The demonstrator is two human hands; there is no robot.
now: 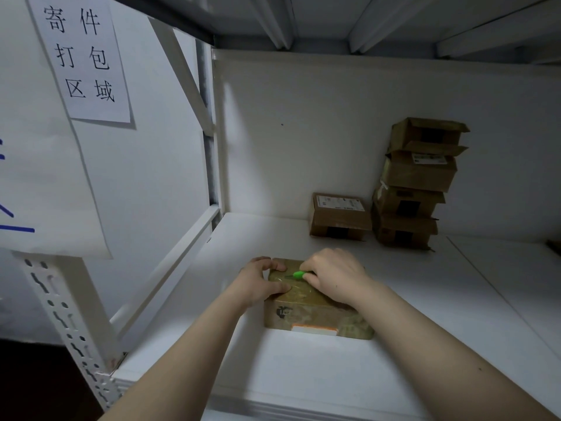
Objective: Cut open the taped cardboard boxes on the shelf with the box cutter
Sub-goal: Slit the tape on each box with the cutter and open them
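Note:
A taped cardboard box (315, 314) lies on the white shelf (303, 369) in front of me. My left hand (258, 284) grips its far left corner, fingers over the far edge and thumb on the top. My right hand (334, 278) holds a green box cutter (297, 275), its blade tip resting on the taped top of the box near the left hand. Much of the cutter's handle is hidden inside the right hand.
One closed cardboard box (338, 217) stands at the back of the shelf. To its right rises a stack of several boxes (416, 183) with loose flaps. A white upright post (69, 314) and a paper sign (82, 56) are on the left.

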